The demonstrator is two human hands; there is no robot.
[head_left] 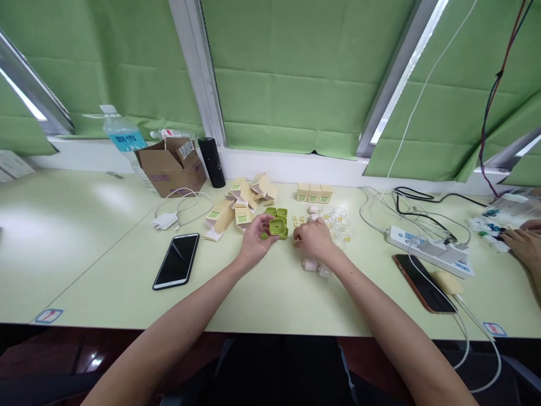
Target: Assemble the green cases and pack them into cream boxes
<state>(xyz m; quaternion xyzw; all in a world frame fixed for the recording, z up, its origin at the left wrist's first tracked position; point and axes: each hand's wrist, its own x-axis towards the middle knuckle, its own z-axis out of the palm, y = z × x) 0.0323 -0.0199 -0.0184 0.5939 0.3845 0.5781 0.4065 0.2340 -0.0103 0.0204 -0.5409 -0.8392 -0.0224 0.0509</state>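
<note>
My left hand (253,243) grips a small green square cup (277,226) at its sides, hollow side facing me. Right behind it stand more green cups (282,212), partly covered by the held one. My right hand (313,239) is closed, fingertips down by the small yellow pieces (298,220) on the table; whatever is between its fingers is too small to make out. Around that hand lie pale pink pieces (310,264) and clear plastic pieces with yellow bits (339,217), some hidden under the hand.
Opened cream cartons (220,216) lie behind my left hand, and closed cream boxes (314,193) stand farther back. A phone (176,261), a charger (164,220) and a cardboard box (172,169) are left; a power strip (429,251) and another phone (422,283) right. Another person's hand (524,245) works far right.
</note>
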